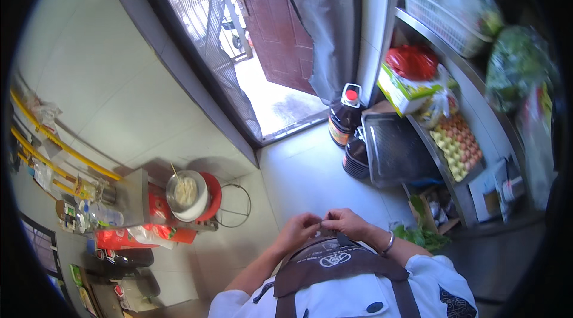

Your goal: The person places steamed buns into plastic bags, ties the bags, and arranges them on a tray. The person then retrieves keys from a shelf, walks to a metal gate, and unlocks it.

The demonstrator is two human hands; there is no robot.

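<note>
My left hand and my right hand meet in front of my waist, fingertips pinched together. Between them is a small dark thing, mostly covered by the fingers; it may be part of an apron tie, but I cannot tell. Just below the hands is the dark brown apron, which bears a white printed emblem and writing, over a white short-sleeved top. A metal bangle circles my right wrist.
Ahead, a brown door stands ajar beside a grey curtain. Large dark bottles and a black tray stand by shelves with an egg tray. Leafy greens lie right. Left are a bowl and a wire stand.
</note>
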